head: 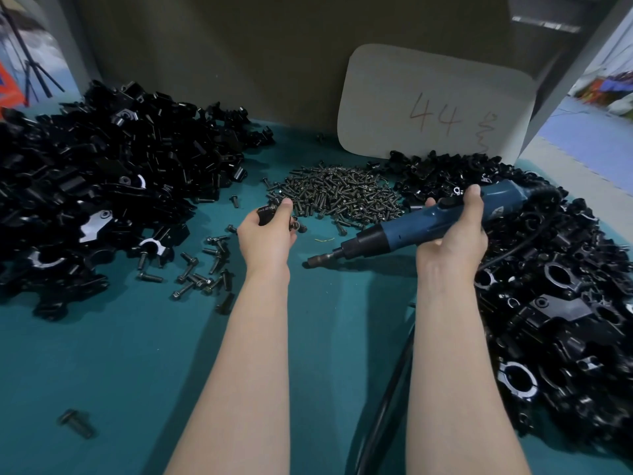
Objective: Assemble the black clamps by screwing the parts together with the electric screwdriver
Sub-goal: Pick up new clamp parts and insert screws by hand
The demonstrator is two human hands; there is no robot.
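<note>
The right hand point(452, 234) is wrapping its grip around the blue electric screwdriver point(421, 222), bit angling down-left just above the teal worktop point(137, 354). The left hand point(265, 234) is pinching a small black clamp part point(266, 212) beside the screw pile point(339, 197). Heaps of black clamp pieces point(102, 173) are lying on both sides.

1. Overall light: dim and cool, with a teal cast over the green felt-like table surface point(137, 354).
2. Source: diffuse, from above; daylight shows at the far left and right edges.
3. Shadows: soft, under the blue plastic electric screwdriver point(428, 224).
4. Glare: small white highlights on the heap of glossy black clamp parts point(102, 186).
5. Distortion: wide-angle bending at the frame edges.
6. Focus: background corners blurred; the lone dark bolt point(76, 422) at lower left is soft.
</note>
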